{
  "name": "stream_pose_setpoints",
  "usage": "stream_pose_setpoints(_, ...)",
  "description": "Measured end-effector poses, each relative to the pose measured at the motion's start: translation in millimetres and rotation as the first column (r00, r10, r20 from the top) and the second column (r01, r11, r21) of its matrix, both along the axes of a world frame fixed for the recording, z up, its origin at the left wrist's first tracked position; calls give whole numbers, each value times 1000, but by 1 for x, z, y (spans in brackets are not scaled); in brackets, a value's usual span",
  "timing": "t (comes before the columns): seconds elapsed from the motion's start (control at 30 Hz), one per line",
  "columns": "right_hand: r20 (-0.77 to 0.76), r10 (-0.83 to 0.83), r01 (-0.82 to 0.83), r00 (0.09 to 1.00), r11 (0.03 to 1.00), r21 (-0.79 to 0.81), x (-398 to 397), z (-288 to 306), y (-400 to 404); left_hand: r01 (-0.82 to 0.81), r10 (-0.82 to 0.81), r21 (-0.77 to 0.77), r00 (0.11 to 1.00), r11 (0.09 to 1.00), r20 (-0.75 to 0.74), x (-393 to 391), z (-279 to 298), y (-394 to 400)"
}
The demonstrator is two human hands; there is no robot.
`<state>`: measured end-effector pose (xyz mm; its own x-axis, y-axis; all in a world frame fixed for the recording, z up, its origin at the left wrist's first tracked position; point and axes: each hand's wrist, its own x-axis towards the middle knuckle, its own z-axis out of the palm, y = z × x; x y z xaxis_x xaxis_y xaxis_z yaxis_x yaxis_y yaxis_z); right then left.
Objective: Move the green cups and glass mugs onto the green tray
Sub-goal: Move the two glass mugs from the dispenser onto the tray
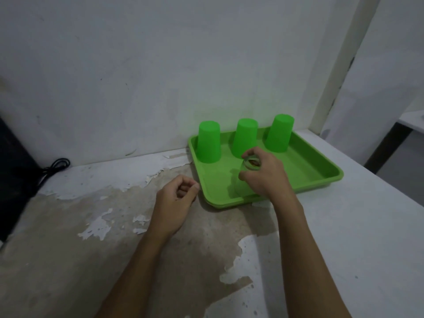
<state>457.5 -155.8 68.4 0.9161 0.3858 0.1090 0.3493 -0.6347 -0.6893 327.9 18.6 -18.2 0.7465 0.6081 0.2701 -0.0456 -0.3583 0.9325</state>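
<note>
A green tray (316, 166) lies on the counter against the wall. Three green cups stand upside down along its back: the left cup (208, 142), the middle cup (245, 137) and the right cup (278, 133). My right hand (263, 174) is over the tray's front part, closed around a clear glass mug (251, 162) that stands upside down on the tray; most of the mug is hidden by my fingers. My left hand (177, 199) hovers just left of the tray's front corner, fingers curled in with nothing in them.
The counter (114, 226) has peeling white paint and bare patches. A black object with a looped black cable (58, 165) sits at the far left against the wall. The counter's right edge (376, 180) drops off beyond the tray.
</note>
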Motion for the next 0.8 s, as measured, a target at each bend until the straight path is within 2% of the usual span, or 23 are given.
stream_pose_setpoints(0.2, -4, 20, -20, 1000, 999, 31, 0, -1, 0, -1, 1, 24, 1000, 1000, -5, 0, -1, 1)
stream_pose_setpoints(0.4, -4, 60, -60, 998, 989, -133, -1, 11, -9, -1, 1, 30, 1000, 1000, -2, 2, -3, 2)
stream_pose_setpoints(0.5, 90, 42, -28, 995, 988, -149, -11, 24, -5, 3, -2, 40, 1000, 999, -10, 1, -2, 1)
stream_pose_setpoints(0.57, 178, 56, -46, 982, 997, -62, -23, 32, 6, 2, -2, 19, 1000, 1000, -2, 0, 1, -1)
stream_pose_setpoints(0.67, 224, 168, -203, 960, 969, 142, -52, 42, 32, 6, -4, -51, 999, 999, 39, -11, 10, -3)
stream_pose_setpoints(0.8, 116, 362, -377, 925, 834, 402, -89, 40, 65, 62, -63, 36, 998, 997, 20, -48, 17, 4)
